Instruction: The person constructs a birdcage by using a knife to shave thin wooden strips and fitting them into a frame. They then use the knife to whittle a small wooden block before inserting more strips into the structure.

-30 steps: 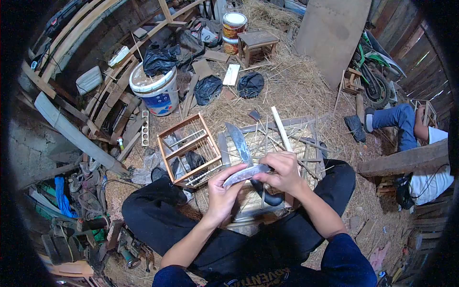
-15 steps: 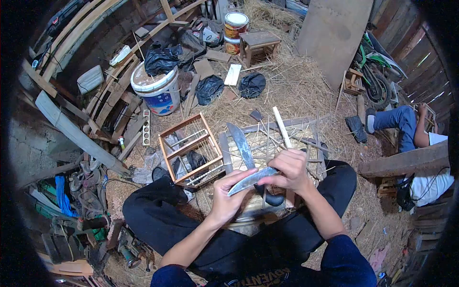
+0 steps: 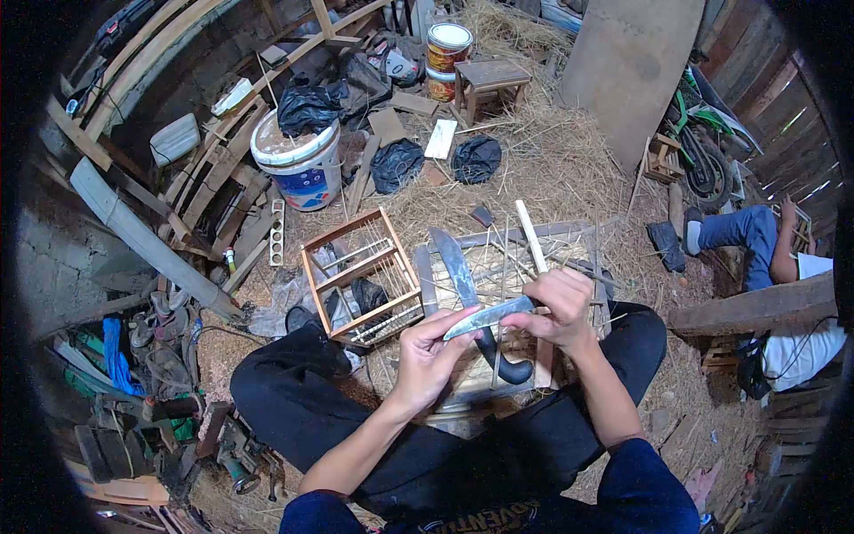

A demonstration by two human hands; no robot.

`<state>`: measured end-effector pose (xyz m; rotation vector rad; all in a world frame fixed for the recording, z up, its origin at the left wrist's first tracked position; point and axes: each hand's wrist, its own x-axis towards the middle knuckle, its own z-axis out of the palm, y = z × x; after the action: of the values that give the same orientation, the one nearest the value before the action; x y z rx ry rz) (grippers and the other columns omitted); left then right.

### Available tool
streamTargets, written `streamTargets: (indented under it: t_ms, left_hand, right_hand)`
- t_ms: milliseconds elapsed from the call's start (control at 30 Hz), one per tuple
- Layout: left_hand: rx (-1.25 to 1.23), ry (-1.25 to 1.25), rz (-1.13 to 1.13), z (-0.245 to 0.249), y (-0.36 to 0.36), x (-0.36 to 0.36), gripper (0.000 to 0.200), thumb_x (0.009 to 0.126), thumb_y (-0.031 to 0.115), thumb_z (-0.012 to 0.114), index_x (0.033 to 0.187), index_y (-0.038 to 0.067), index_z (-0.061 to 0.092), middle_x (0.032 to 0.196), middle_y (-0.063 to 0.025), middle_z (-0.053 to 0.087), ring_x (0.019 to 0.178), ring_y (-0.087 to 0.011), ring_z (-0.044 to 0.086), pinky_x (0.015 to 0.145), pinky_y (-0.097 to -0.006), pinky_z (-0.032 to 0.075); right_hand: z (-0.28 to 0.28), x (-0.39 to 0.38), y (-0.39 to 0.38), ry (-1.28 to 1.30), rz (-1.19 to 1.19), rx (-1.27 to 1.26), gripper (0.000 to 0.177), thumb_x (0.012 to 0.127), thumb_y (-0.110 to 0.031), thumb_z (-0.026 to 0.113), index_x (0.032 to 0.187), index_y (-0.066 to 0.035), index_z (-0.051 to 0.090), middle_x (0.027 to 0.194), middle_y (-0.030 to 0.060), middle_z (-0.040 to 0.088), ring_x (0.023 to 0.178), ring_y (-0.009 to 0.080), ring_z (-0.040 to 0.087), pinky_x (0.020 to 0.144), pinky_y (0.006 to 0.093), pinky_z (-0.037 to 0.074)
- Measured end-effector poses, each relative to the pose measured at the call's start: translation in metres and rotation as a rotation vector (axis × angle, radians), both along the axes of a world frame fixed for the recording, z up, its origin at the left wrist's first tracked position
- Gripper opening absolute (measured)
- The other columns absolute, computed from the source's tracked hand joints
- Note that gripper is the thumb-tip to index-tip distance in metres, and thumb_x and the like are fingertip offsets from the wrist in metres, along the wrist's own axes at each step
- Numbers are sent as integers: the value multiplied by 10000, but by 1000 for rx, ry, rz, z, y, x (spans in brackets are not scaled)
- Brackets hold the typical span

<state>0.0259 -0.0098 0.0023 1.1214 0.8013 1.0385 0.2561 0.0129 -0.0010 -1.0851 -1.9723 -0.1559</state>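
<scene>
My right hand [image 3: 562, 308] grips the handle end of a small knife [image 3: 489, 317], whose grey blade points left. My left hand [image 3: 427, 354] is curled at the blade's tip, with thumb and fingers against the metal. Both hands hover over my lap, above a flat frame of thin bamboo slats [image 3: 516, 258]. On that frame lies a larger knife [image 3: 458, 267] with a black curved handle [image 3: 507, 365], just under my hands. A pale wooden stick [image 3: 532, 236] rests on the slats beyond my right hand.
A small wooden cage frame [image 3: 360, 271] stands left of the slats. Behind it are a white bucket [image 3: 298, 160], black bags, paint cans [image 3: 447, 46], a stool [image 3: 486, 80] and a leaning board [image 3: 627, 62]. Another person [image 3: 756, 236] sits at right near a motorbike [image 3: 703, 133]. Tools and planks crowd the left.
Both hands and the small knife have shifted slightly right and up. The blade has tilted flatter, and my left hand now sits at its tip rather than along its middle.
</scene>
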Motion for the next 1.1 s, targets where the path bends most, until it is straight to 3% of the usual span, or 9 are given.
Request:
streamTargets:
  t_ms: [67, 167, 300, 400, 533, 767, 900, 1033, 1100]
  left_hand:
    - [-4, 55, -61, -2, 2, -6, 272, 938, -17, 637, 1206, -50, 668, 1044, -93, 673, 936, -111, 630, 836, -229, 499]
    - [48, 210, -168, 2, -16, -4, 219, 950, 17, 641, 1153, -50, 692, 1050, -93, 678, 920, -101, 624, 808, -224, 500]
    - [-22, -9, -4, -16, -10, 2, 267, 968, 34, 622, 1222, -41, 656, 1096, -84, 673, 934, -90, 622, 807, -219, 498]
    - [-90, 28, 55, -14, -5, -5, 298, 984, 55, 604, 1267, -33, 631, 1037, -48, 645, 916, -80, 598, 814, -222, 488]
    - [-59, 64, 81, -8, -2, -2, 289, 987, 69, 604, 1259, -21, 643, 974, -31, 616, 887, -70, 567, 796, -216, 470]
    - [6, 87, 133, -4, 4, 1, 253, 981, 50, 606, 1213, -32, 665, 1001, -41, 628, 819, -65, 577, 724, -193, 472]
    - [114, 130, 205, -10, 7, 4, 245, 974, 21, 600, 1204, -30, 667, 1034, -59, 663, 797, -55, 596, 683, -189, 485]
    - [-10, 125, 177, -4, 3, 4, 239, 963, 10, 610, 1190, -33, 673, 1063, -81, 687, 845, -74, 614, 735, -208, 501]
    - [-78, 157, 146, -1, 2, 3, 242, 954, -2, 614, 1186, -35, 675, 1080, -90, 694, 888, -88, 626, 779, -220, 507]
  right_hand:
    - [-5, 3, 3, 247, -157, -104, 398, 732, -451, 817, 732, -82, 668, 590, 14, 568, 519, 178, 557, 492, 301, 396]
    - [4, 48, 17, 433, -550, -154, 359, 836, -395, 771, 808, -49, 680, 634, 50, 609, 558, 188, 590, 526, 299, 428]
    - [0, 52, 8, 289, -445, -77, 374, 825, -407, 781, 814, -50, 670, 662, 72, 624, 556, 209, 596, 529, 340, 441]
    - [-6, 35, 5, 244, -351, -131, 387, 814, -412, 788, 800, -49, 654, 628, 99, 611, 548, 247, 610, 525, 351, 440]
    - [-5, 28, 6, 464, -354, -260, 372, 863, -384, 754, 797, -36, 643, 567, 65, 548, 499, 183, 544, 496, 322, 396]
    - [-17, 10, 7, 506, -194, -290, 368, 890, -386, 730, 778, -51, 628, 519, 27, 486, 467, 128, 503, 467, 289, 372]
    - [-19, 5, 2, 444, -116, -292, 386, 878, -397, 741, 771, -45, 626, 547, 30, 517, 466, 128, 515, 456, 291, 380]
    - [-15, -7, -2, 421, -18, -323, 398, 862, -401, 753, 760, -35, 636, 581, 57, 558, 488, 143, 547, 459, 295, 391]
    - [-15, -11, -4, 398, 33, -380, 386, 833, -383, 774, 756, -29, 640, 615, 85, 596, 517, 204, 593, 484, 321, 430]
